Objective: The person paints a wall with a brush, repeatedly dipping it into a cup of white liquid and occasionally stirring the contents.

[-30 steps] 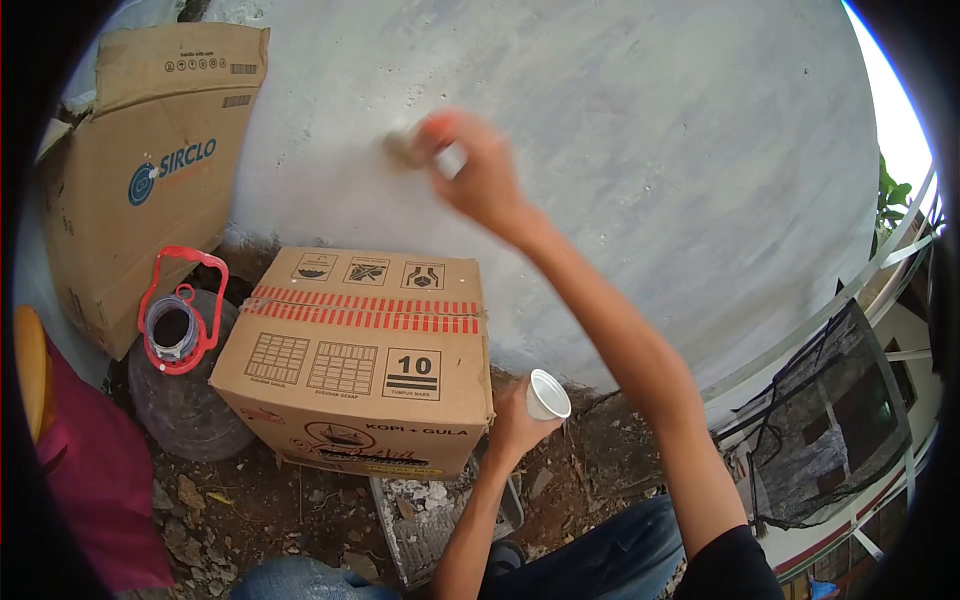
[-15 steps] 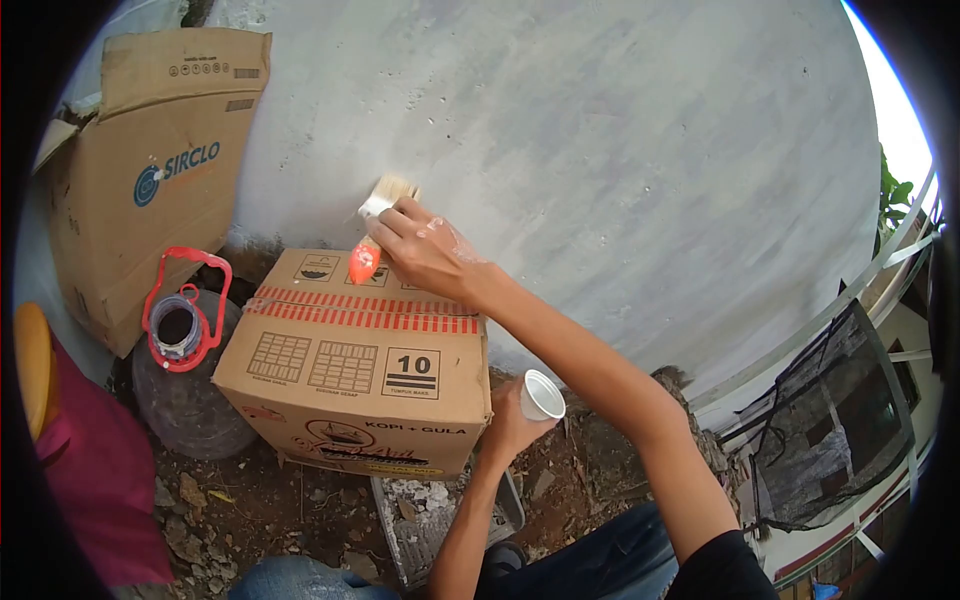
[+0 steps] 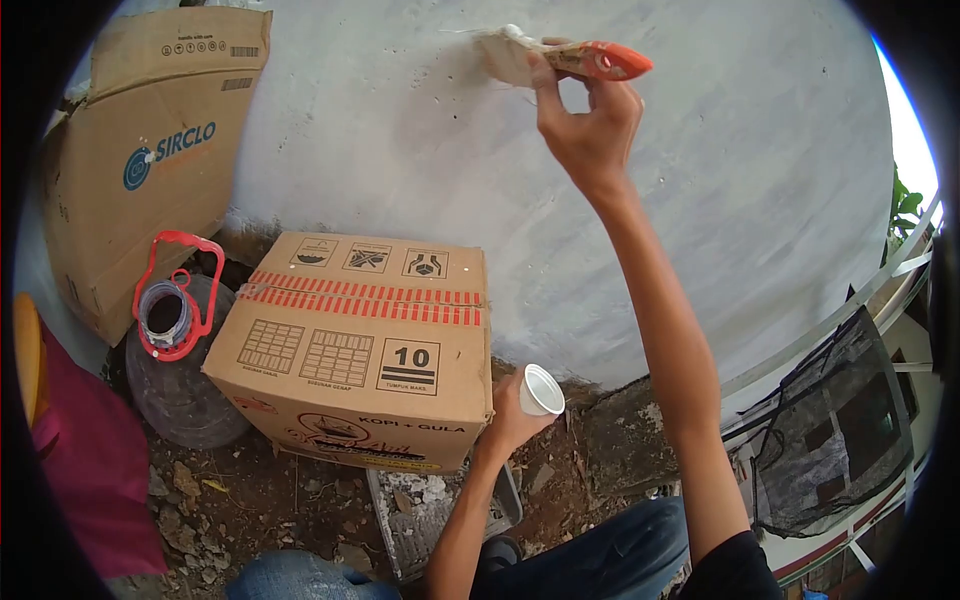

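My right hand (image 3: 597, 125) is raised against the wall (image 3: 700, 150), its fingers closed round a paintbrush (image 3: 570, 60) with an orange-tipped handle. The bristles, loaded with white paint, touch the pale, patchy wall, and the handle points right. Lower down, my left hand (image 3: 508, 412) grips a white plastic cup (image 3: 542, 390), its mouth tilted toward me. What the cup contains is hard to make out. That hand is beside the right front corner of a taped cardboard box (image 3: 340, 340).
A tall carton (image 3: 170, 130) leans on the wall at left. Before it stands a large plastic water jug (image 3: 190, 400) with a red handle. Under my left forearm lies a paint-spattered tray (image 3: 410, 520) on rubble. Dark netting (image 3: 830, 440) hangs at right.
My right hand has carried the paintbrush up and right along the wall from just above the box, and the handle has swung from pointing down to pointing right. The left hand stays nearly still.
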### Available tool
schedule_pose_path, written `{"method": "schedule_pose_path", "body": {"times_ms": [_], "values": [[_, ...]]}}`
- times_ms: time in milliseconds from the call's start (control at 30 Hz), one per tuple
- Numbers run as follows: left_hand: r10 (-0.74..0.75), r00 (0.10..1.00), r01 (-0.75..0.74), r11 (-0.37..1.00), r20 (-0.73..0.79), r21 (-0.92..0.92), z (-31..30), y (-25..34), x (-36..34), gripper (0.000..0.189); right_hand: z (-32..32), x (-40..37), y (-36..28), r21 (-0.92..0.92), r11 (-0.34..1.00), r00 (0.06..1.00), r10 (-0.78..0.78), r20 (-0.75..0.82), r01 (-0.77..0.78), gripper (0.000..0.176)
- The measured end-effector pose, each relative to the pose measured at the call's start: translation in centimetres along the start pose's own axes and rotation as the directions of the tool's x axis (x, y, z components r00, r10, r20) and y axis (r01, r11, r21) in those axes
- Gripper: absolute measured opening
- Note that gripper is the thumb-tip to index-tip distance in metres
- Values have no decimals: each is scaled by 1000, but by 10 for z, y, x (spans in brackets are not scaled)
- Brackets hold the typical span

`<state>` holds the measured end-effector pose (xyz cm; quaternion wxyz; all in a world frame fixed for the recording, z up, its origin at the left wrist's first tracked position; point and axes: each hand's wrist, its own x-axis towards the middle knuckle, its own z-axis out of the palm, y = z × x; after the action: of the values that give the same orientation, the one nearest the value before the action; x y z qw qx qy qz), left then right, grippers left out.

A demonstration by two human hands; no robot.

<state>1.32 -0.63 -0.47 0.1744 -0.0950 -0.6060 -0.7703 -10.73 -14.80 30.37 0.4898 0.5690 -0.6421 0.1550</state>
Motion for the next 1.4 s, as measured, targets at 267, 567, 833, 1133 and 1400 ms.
{"method": "schedule_pose_path", "body": {"times_ms": [267, 567, 833, 1133, 1400], "values": [[16, 998, -22, 995, 65, 98, 24, -7, -7, 76, 48, -62, 2, 158, 920, 897, 292, 331, -357, 23], [21, 999, -25, 992, 39, 120, 31, -10, 5, 76, 12, 20, 55, 110, 991, 997, -78, -10, 79, 13], [42, 999, -41, 993, -3, 112, 48, -22, 12, 74, -4, -17, 44, 105, 990, 926, -51, -373, 97, 11], [-71, 984, 32, 972, 163, 233, 72, -26, 13, 83, -28, -90, 34, 320, 923, 793, 355, -495, -213, 16], [-69, 992, 53, 987, 105, 151, 38, -25, -15, 84, -27, -115, 34, 211, 951, 863, 296, -409, -226, 20]]}}
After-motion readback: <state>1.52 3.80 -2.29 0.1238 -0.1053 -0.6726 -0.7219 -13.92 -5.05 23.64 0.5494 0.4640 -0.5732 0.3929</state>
